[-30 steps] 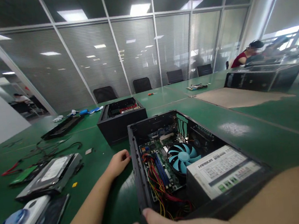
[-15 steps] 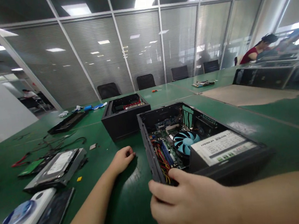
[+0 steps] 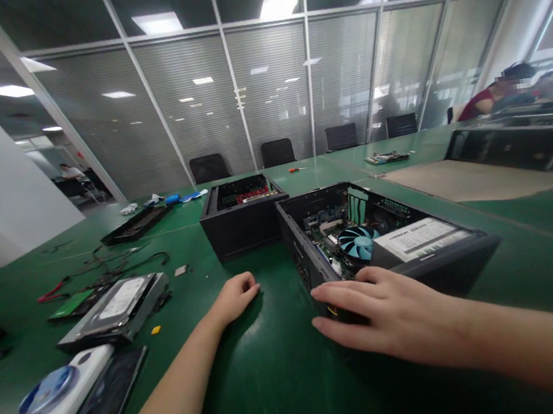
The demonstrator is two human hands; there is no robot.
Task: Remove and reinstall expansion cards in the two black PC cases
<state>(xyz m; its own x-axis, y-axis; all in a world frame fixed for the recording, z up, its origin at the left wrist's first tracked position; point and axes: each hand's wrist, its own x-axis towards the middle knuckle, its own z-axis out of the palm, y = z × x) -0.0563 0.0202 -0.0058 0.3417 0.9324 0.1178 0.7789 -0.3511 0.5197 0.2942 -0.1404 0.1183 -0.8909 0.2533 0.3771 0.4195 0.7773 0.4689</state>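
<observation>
An open black computer case point(image 3: 464, 254) lies on the green table point(image 3: 278, 381), showing a blue fan point(image 3: 359, 242), a motherboard and a white-labelled power supply point(image 3: 419, 238). My right hand point(image 3: 395, 313) grips the case's near corner, fingers spread over its front edge. Left of the case, my left hand point(image 3: 237, 296) rests on the table with fingers loosely curled, holding nothing.
A second open black case point(image 3: 245, 221) stands behind. A hard drive point(image 3: 117, 307), a green board, loose cables point(image 3: 107, 265), a white device with a disc point(image 3: 46, 403) and a black panel lie at left. A person sits far right beside another case point(image 3: 515, 141).
The case has slid away from me and to the right under my right hand. My left hand has stayed on the table. The view has pulled back.
</observation>
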